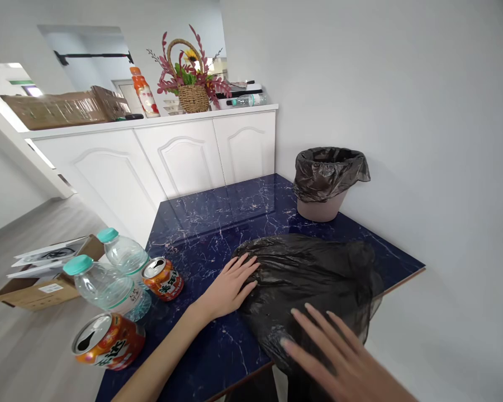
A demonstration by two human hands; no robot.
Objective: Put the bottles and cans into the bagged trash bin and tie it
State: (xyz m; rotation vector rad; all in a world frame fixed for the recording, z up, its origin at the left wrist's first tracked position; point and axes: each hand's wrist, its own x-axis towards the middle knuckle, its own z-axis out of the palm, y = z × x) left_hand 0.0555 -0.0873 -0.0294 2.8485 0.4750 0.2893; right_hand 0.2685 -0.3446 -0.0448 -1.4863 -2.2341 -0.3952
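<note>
A black plastic garbage bag (302,273) lies spread over the right part of the dark blue marbled table (209,223), its lower side hanging over the front edge. My left hand (228,287) rests at the bag's left border, fingers stretched out, the fingertips touching the plastic. Over the bag's near part is my right hand (331,352), with its fingers spread and flat; whether the palm presses on the plastic I cannot tell. Neither hand grips anything. Behind the bag stands a pinkish trash bin (318,210) lined with another black bag (324,181).
Along the table's left side stand two clear plastic bottles (109,287) with teal caps and two opened orange drink cans (163,279). A cardboard box (46,290) sits on the floor. White cabinets (188,153) carry a flower basket (193,99) and an orange bottle (145,94).
</note>
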